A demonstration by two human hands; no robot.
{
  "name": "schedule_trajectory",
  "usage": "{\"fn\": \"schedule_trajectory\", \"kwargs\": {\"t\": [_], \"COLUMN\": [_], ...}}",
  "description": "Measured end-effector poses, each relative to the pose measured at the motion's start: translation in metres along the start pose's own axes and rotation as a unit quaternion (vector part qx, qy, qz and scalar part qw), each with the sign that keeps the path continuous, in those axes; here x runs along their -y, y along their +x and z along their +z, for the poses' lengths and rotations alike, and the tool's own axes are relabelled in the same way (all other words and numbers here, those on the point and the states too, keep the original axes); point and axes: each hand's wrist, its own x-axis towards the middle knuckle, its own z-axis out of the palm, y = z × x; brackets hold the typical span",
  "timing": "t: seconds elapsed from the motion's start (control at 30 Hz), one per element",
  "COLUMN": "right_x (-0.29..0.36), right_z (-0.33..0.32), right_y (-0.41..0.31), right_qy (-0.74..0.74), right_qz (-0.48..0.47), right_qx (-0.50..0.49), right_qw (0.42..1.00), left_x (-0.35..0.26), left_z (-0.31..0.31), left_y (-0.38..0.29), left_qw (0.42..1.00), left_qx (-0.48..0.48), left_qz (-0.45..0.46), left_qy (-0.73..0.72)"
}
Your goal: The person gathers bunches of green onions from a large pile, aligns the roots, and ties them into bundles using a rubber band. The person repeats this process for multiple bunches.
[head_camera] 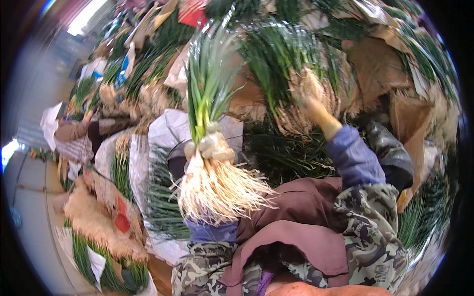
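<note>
My left hand (213, 146), in a pale translucent glove, is closed around a bunch of green onions (202, 111) just above the white roots (226, 188), which fan out towards me. Long green leaves point away from me, and the roots hide my left wrist. Farther forward on the right, my right hand (313, 107) reaches to a pile of green onions with brownish roots (296, 114); it is blurred, and whether its fingers grip any is not clear. Loose green leaves (289, 155) lie below, between my arms.
Brown sacking (379, 66) and more onion bundles lie at the far side. A white sheet (166, 124) with green leaves on it is at my left. Another person (76, 137) in a white hat works at the far left. A dark boot (389, 148) stands at the right.
</note>
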Motion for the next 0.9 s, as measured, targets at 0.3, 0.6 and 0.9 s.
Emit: {"fn": "schedule_trajectory", "kwargs": {"t": [0.3, 0.6, 0.9], "right_x": [-0.054, -0.057, -0.061], "right_z": [0.078, 0.062, 0.038], "right_y": [-0.152, -0.152, -0.101], "right_qy": [-0.060, -0.015, -0.022], "right_qz": [0.218, 0.219, 0.161], "right_qx": [0.429, 0.423, 0.508], "right_qw": [0.875, 0.879, 0.846], "left_x": [-0.124, -0.168, 0.030], "left_z": [0.069, 0.032, -0.277], "left_y": [-0.064, -0.173, -0.246], "left_qw": [0.820, 0.747, 0.821], "left_qx": [-0.185, -0.318, -0.511], "left_qz": [0.171, 0.294, 0.249], "left_qy": [0.514, 0.504, -0.049]}}
